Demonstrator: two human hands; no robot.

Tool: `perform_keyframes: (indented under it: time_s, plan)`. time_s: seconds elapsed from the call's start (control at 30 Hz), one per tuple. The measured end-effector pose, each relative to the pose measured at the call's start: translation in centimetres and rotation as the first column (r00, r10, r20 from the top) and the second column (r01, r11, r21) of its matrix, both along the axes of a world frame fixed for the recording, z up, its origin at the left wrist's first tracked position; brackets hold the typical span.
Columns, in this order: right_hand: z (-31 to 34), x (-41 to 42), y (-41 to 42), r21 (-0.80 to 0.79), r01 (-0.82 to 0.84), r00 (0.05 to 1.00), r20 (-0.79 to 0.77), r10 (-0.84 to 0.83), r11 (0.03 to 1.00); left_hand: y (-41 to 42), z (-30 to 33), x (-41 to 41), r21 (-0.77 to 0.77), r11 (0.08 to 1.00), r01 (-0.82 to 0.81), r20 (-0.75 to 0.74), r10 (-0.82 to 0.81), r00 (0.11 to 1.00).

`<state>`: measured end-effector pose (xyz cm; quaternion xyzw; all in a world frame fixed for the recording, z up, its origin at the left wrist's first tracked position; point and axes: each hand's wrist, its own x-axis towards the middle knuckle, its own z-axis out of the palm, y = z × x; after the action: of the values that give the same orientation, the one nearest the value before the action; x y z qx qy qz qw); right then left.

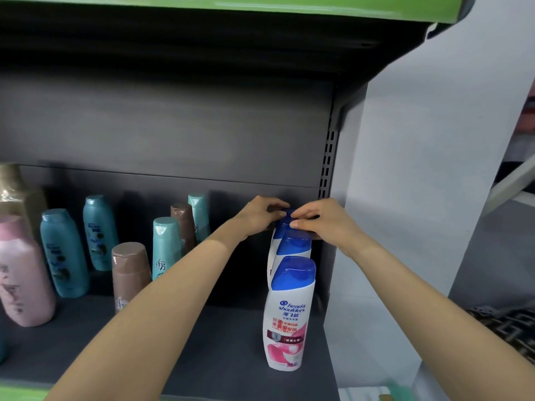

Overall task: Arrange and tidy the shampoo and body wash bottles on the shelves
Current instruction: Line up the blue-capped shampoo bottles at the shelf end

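Three white shampoo bottles with blue caps stand in a row front to back at the right end of the dark shelf (220, 342). The front bottle (288, 316) shows a pink label. Behind it stands the middle bottle (295, 246). My left hand (260, 215) and my right hand (321, 221) both reach to the rearmost bottle (285, 219) and hold its blue cap from either side, fingers curled round it. Most of that bottle is hidden behind the others.
Teal bottles (63, 253) (100, 233) (166, 244), brown-capped bottles (130, 273) (182, 224) and a pink bottle (21, 273) stand scattered on the shelf's left half. A grey upright (328, 169) and a white wall (419, 183) close the right side. A green-edged shelf (260, 4) hangs above.
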<state>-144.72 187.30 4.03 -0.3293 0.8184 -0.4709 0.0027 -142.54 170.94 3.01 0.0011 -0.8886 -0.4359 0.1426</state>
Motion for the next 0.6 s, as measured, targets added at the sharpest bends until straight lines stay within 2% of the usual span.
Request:
perform_keyframes:
  time_s: [0.13, 0.27, 0.47, 0.6]
  plan:
    - [0.1, 0.2, 0.0, 0.054, 0.016, 0.996, -0.085, -0.011, 0.998, -0.1, 0.2, 0.1, -0.058, 0.995, -0.083, -0.062, 0.079, 0.995]
    - [0.3, 0.6, 0.3, 0.093, 0.023, 0.988, -0.155, -0.008, 0.995, -0.1, 0.6, 1.2, -0.083, 0.976, -0.201, -0.190, 0.182, 0.965]
    - [1.7, 2.9, 1.2, -0.101, 0.098, 0.963, -0.242, -0.120, 0.990, 0.7, 1.4, 5.2, -0.073, 0.935, -0.348, -0.378, 0.297, 0.877]
    - [2.0, 6.3, 1.8, -0.225, 0.018, 0.968, -0.240, -0.074, 0.974, 2.1, 1.3, 9.5, -0.027, 0.944, -0.330, -0.409, 0.290, 0.865]
